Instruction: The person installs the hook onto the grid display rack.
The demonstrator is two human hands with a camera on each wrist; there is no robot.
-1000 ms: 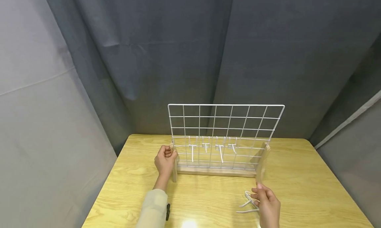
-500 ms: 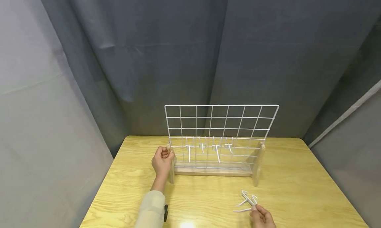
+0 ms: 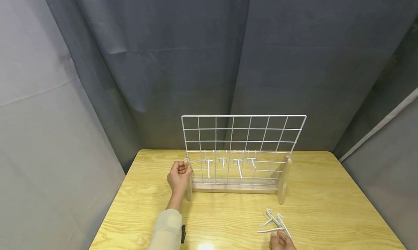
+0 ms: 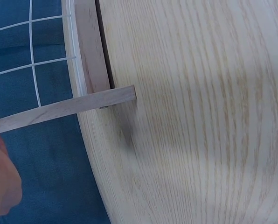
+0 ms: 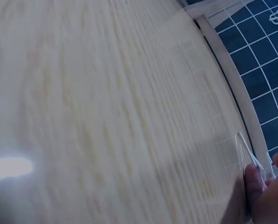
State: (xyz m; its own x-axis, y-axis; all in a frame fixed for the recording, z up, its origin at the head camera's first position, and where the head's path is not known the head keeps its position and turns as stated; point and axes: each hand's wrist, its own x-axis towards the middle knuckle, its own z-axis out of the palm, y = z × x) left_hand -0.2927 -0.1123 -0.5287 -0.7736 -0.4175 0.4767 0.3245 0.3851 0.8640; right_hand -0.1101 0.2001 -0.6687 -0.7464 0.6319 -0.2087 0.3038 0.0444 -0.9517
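A white wire grid panel (image 3: 249, 128) stands upright in a wooden stand (image 3: 235, 188). Several white hooks (image 3: 239, 168) hang in a row on its lower half. At the stand's left side, my left hand (image 3: 179, 176) grips the wooden upright near its top. Two white wire hooks (image 3: 271, 230) are in front of the stand's right foot. My right hand (image 3: 281, 241) is at their near end, partly cut off by the lower edge of the head view. In the right wrist view, thumb and fingers (image 5: 253, 184) pinch a hook's white wire; its other parts are hidden.
The stand and hooks are on a wood-grain table (image 3: 326, 206). Behind it hangs a dark grey curtain (image 3: 183, 79), with a lighter cloth (image 3: 42, 134) at the left side. The stand's right upright (image 3: 283, 181) is near the loose hooks.
My right hand has left the stand's right upright and come down toward the near table edge, to the loose hooks. The left hand stays on the left upright. The view has shifted slightly.
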